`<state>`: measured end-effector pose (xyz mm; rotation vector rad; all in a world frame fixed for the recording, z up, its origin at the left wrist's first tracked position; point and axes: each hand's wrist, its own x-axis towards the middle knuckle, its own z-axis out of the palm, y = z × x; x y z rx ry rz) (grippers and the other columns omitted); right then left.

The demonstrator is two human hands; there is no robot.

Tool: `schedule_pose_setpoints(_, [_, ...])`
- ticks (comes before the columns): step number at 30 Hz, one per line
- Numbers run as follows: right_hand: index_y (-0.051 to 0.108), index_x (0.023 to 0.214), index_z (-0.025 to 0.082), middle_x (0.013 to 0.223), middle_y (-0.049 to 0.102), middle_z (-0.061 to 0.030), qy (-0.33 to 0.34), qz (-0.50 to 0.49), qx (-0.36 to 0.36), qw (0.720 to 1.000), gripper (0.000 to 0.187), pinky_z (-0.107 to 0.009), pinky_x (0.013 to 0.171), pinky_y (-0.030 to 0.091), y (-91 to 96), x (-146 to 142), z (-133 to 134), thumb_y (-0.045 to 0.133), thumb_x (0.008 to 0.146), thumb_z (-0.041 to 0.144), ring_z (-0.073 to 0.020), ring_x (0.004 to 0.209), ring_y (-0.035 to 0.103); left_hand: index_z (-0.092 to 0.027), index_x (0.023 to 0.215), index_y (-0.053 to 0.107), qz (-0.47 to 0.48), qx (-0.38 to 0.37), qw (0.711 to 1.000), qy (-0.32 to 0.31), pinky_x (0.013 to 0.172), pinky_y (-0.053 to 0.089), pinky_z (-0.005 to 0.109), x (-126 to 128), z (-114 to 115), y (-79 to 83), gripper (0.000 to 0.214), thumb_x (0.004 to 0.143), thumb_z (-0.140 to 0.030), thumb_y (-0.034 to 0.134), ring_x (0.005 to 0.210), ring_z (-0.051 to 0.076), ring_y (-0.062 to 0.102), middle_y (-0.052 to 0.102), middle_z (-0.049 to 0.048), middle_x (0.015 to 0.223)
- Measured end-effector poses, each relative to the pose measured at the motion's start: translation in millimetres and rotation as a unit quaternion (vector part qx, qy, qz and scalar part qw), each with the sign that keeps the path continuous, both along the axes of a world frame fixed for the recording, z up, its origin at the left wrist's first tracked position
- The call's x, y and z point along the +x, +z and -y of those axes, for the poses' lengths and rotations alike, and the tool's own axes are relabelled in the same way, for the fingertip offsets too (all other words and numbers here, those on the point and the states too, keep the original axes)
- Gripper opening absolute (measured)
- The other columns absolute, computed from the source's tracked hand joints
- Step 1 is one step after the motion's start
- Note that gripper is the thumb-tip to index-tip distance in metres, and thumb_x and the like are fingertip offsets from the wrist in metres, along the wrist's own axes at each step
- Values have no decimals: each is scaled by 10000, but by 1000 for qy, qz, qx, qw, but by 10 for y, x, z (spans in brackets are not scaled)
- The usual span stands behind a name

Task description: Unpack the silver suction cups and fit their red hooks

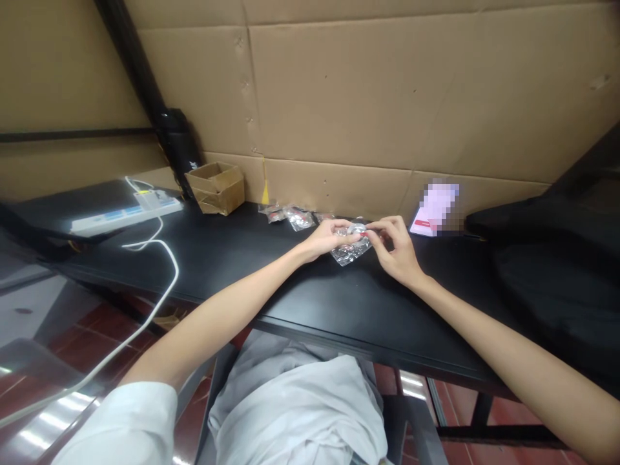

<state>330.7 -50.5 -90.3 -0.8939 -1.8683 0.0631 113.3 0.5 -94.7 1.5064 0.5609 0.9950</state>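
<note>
Between my hands is a small round silvery object (357, 228) with a bit of red at its lower edge; its exact kind is too small to make out. My left hand (329, 239) grips it from the left, thumb in front and fingers behind. From the right, my right hand (394, 248) pinches its edge with thumb and fingertips. A crinkled clear plastic bag (346, 254) lies just beneath, partly covered by my hands; whether either hand also holds it is unclear. Several small clear packets (298, 218) with red bits lie behind my left hand.
On the black table (310, 303) stand an open cardboard box (220, 187) and a white power strip (126, 214) with a white cable (169, 271) hanging off the edge. A lit phone (431, 210) leans against the cardboard wall (363, 97). A black bag (547, 258) lies right.
</note>
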Motion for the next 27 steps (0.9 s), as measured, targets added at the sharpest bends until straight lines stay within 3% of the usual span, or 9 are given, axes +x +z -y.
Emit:
schedule_pose_setpoints(4, [786, 1152, 286, 1192, 533, -114, 26, 5, -22, 999, 326, -473, 916, 591, 4, 10, 10, 561, 1094, 515, -292, 1085, 629, -153, 1143, 817, -13, 8, 1000, 24, 803, 539, 311, -7, 7, 12, 533, 773, -512, 952, 872, 168, 711, 796, 125, 1055])
schedule_pose_setpoints(8, [784, 1212, 310, 1330, 505, -118, 71, 13, -87, 994, 345, -484, 973, 609, -48, 34, -26, 630, 1051, 572, -299, 1166, 628, -155, 1134, 824, -7, 4, 999, 45, 724, 499, 283, -10, -4, -6, 546, 747, -511, 971, 779, 148, 688, 793, 103, 958])
schedule_pose_setpoints(12, [740, 1287, 318, 1349, 488, -118, 78, 6, -119, 990, 372, -453, 903, 644, -89, 26, -57, 682, 1020, 570, -269, 1086, 650, -149, 1081, 836, 12, 16, 997, 76, 776, 526, 285, 6, -5, -11, 523, 719, -493, 990, 844, 162, 716, 802, 114, 1005])
schedule_pose_setpoints(20, [632, 1285, 296, 1343, 474, -107, 86, -11, -66, 994, 341, -379, 743, 615, -96, -73, 18, 711, 1015, 489, -214, 967, 650, -125, 1087, 814, 37, 10, 997, 68, 790, 564, 308, 38, 41, 29, 548, 735, -514, 974, 809, 170, 741, 812, 112, 956])
schedule_pose_setpoints(24, [479, 1428, 339, 1357, 513, -98, 84, -58, -52, 993, 529, -362, 719, 591, -114, -96, 18, 736, 993, 496, -197, 912, 665, -128, 1018, 796, 82, -4, 994, 65, 921, 594, 367, 39, 70, 94, 527, 688, -481, 1006, 986, 240, 793, 829, 132, 1005])
schedule_pose_setpoints(27, [442, 1427, 321, 1165, 640, -52, 98, -112, -106, 983, 596, -359, 725, 588, -111, -83, -3, 752, 971, 546, -185, 810, 667, -125, 996, 787, 98, -9, 993, 71, 987, 592, 409, 32, 68, 111, 528, 667, -469, 1017, 1002, 249, 797, 833, 130, 1000])
